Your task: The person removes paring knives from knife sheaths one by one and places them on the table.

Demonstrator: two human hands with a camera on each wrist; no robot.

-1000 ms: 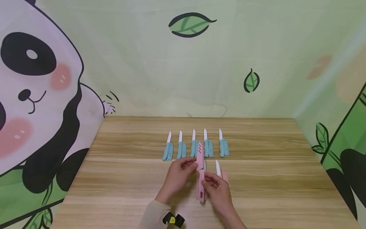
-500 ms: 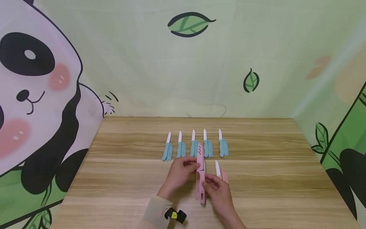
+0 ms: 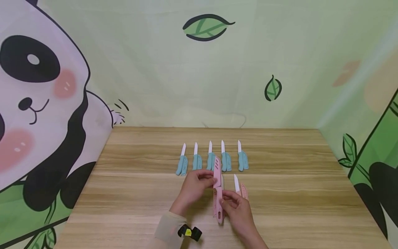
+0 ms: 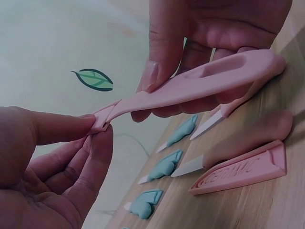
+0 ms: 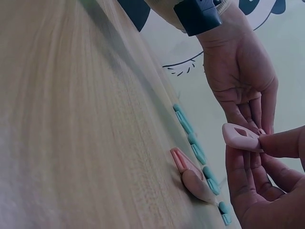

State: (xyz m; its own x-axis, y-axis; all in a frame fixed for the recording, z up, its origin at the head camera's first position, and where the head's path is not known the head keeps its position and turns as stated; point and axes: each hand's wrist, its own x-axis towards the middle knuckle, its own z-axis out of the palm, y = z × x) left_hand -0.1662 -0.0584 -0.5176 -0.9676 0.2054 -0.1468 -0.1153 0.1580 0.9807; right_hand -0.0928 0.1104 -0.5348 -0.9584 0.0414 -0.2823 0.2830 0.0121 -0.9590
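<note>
A pink-handled knife [image 3: 219,204] is held above the table, tip pointing away, with a slotted pink sheath [image 3: 217,174] over its blade. My left hand [image 3: 192,190] pinches that sheath between thumb and fingers, near the handle. My right hand [image 3: 237,209] grips the handle, thumb on top and fingers beneath. In the left wrist view, sheath and handle meet with no blade showing between. Below them lie another pink knife [image 4: 252,136] with its blade bare and, beside it, a loose pink sheath [image 4: 240,167] lettered CERAMIC.
One more bare-bladed pink knife [image 3: 237,183] lies right of it with its sheath [image 3: 244,192], partly behind my right hand. Farther back, several blue knives [image 3: 241,160] with white blades stand in a row, each beside its blue sheath [image 3: 228,162]. A patterned cloth backdrop [image 3: 155,69] rises behind the table.
Both hands and the held knife have drifted slightly toward me. The grip on sheath and handle looks the same, and the knives on the table have not moved.
</note>
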